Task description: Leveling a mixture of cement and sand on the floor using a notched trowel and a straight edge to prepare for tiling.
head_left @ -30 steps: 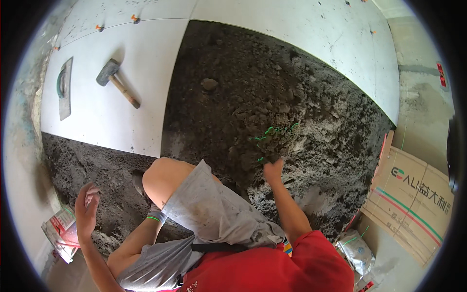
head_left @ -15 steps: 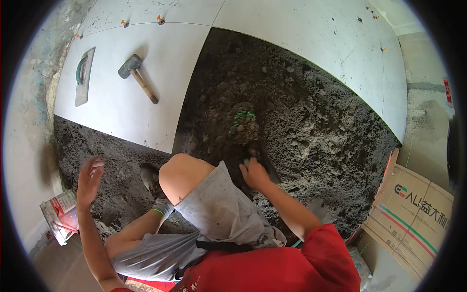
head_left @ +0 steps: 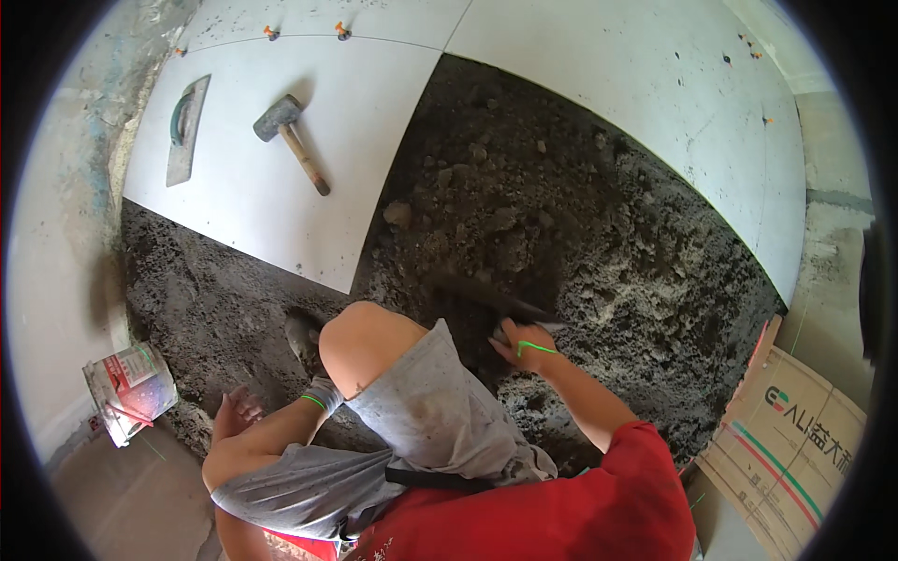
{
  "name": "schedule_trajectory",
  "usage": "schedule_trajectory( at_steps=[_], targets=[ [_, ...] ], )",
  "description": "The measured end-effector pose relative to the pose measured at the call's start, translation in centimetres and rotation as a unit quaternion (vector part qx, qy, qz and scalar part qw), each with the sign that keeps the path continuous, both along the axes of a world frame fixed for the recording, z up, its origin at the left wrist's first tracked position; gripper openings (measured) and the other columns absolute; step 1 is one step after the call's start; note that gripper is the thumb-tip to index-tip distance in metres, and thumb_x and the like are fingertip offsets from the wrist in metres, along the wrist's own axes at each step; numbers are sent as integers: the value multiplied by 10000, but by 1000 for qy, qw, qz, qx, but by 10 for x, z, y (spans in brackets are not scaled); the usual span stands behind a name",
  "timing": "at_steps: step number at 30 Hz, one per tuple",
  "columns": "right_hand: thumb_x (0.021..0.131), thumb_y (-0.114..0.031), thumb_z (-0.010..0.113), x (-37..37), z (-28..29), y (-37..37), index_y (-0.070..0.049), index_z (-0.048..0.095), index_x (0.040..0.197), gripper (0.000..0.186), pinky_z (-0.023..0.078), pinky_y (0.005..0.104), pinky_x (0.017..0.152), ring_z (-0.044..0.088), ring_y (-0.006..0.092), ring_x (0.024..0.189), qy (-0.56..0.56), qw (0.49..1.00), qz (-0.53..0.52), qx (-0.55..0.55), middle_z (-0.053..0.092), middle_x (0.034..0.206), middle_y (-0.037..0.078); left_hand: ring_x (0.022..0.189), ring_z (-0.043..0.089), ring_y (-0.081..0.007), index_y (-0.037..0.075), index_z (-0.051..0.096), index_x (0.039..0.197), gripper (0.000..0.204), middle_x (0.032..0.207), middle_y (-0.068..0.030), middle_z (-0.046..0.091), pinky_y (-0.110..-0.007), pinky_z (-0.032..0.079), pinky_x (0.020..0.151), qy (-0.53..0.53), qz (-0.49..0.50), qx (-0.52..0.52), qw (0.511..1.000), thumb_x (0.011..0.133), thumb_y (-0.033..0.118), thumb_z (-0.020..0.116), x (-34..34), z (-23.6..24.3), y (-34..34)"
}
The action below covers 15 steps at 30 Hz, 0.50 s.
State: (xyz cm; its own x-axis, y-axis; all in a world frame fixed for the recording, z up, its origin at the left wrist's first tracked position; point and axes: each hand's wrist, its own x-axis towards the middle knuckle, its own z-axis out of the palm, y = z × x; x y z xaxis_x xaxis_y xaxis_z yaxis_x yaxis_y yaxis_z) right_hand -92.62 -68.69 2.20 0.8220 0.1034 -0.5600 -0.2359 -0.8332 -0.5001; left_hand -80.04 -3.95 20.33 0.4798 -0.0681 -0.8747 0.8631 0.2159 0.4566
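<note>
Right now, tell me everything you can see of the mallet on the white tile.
The mallet has a blunt, dark grey head, rubber by its look, and a straight, pale brown handle, apparently wooden, with a darker end. It lies on the white tile, head toward the upper left, handle slanting down rightward, right of the green-handled float. Nothing but the tile visibly touches it.

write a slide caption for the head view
Right hand grips a trowel amid dark, lumpy mortar; a mallet lies on white tile.

White tile (head_left: 365, 122) bears a mallet (head_left: 296, 148) and flat trowel (head_left: 190, 131).
</note>
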Motion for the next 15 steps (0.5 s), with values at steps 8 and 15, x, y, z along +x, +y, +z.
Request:
schedule_trajectory(
  at_steps=[8,15],
  targets=[
    [996,-470,644,129,-27,-19,-61,539,1134,444,572,562,693,703,467,783,-103,988,-117,0,724,836,237,988,727,-323,35,582,1363,594,933,-156,771,-485,560,931,-29,24,-6,999,1050,538,540,-2,38,-75],
    [1036,-515,574,147,-5,-93,-64,504,1153,471,539,589,834,696,477,935,-24,978,-202,-35,728,939,250,993,714,-336,40,589,1378,602,866,-130,760,-493,552,924,-30,58,7,998,1066,547,500,-7,50,-94]
  ],
)
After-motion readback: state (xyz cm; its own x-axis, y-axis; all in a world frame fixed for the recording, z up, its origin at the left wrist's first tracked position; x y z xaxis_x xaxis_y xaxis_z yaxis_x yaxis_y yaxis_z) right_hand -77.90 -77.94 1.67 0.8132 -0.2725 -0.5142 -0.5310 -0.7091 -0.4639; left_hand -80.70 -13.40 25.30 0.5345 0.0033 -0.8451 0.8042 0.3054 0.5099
